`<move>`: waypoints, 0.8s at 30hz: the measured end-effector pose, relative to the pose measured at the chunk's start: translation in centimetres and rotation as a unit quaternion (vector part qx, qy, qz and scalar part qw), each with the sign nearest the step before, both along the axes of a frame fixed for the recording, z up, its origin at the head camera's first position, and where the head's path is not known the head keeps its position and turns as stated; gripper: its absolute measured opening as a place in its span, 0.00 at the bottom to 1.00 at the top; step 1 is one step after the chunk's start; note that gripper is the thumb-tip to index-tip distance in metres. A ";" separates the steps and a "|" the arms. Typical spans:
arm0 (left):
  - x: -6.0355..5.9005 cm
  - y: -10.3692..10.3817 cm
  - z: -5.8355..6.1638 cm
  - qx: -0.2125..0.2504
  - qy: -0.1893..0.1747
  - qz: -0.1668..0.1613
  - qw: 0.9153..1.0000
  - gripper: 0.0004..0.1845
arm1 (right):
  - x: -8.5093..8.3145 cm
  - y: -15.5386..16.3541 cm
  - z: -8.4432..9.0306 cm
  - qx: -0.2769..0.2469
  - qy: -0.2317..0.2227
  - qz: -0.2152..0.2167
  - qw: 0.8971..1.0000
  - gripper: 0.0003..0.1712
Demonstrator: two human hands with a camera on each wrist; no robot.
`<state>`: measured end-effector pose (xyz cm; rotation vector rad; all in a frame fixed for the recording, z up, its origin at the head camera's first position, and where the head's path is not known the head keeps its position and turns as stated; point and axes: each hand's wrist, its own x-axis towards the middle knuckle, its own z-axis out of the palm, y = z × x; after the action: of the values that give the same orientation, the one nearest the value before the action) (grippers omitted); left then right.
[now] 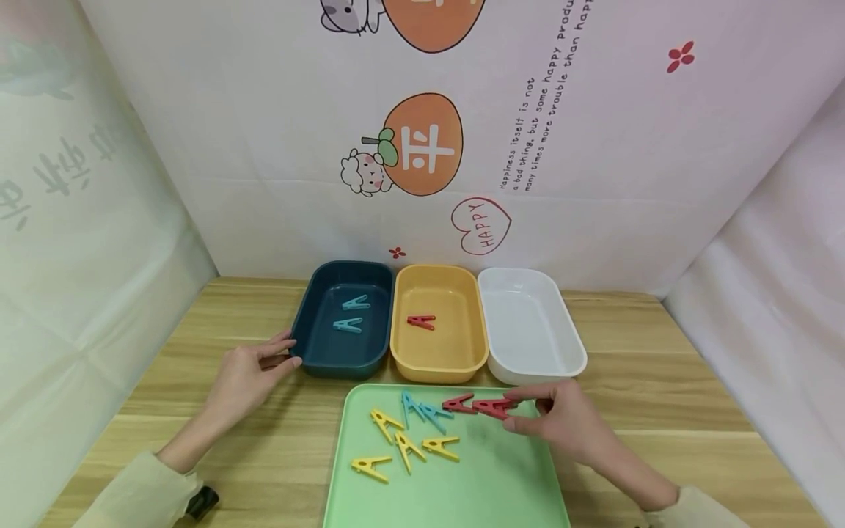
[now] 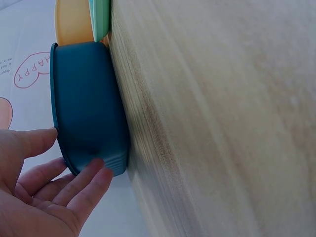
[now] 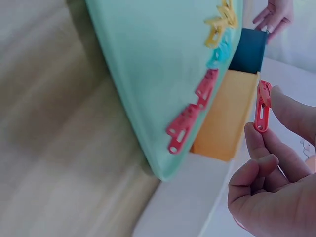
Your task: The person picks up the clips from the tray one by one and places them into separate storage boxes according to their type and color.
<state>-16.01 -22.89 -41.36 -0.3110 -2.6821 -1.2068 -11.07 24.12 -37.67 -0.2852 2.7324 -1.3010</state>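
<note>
My right hand (image 1: 573, 422) pinches a red clothespin (image 3: 262, 111) between thumb and fingertips, above the far right part of the green tray (image 1: 462, 484). Two more red clothespins lie on that tray; one red clothespin (image 1: 458, 403) is close by, the other partly overlapped in the head view. Blue clothespins (image 1: 433, 415) and several yellow clothespins (image 1: 440, 447) lie further left on it. My left hand (image 1: 244, 381) rests at the near left corner of the dark blue bin (image 2: 86, 94), with extended fingers and thumb touching its rim and side.
Beside the dark blue bin, which holds two blue clothespins (image 1: 348, 325), stand a yellow bin (image 1: 439, 372) with one red clothespin (image 1: 421, 322) inside and a white bin (image 1: 538, 370). Behind them rises a printed white cloth (image 1: 297, 147). Everything stands on a wood-grain table (image 1: 647, 396).
</note>
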 end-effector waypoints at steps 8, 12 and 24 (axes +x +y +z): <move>0.0 0.1 -0.1 -0.001 0.003 -0.003 1.000 0.20 | -2.1 0.1 2.3 -0.021 0.014 -0.018 1.000 0.20; 0.0 0.0 -0.3 0.001 0.003 -0.005 1.000 0.20 | -3.1 -0.1 3.4 0.003 0.035 -0.019 0.999 0.19; -0.1 -0.2 -0.3 0.004 0.006 -0.005 1.000 0.20 | -6.8 -2.5 5.4 0.049 0.052 -0.003 0.997 0.19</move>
<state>-16.11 -23.13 -41.65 -0.3298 -2.6693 -1.2138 -17.89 21.59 -32.29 -0.3467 2.8737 -1.1810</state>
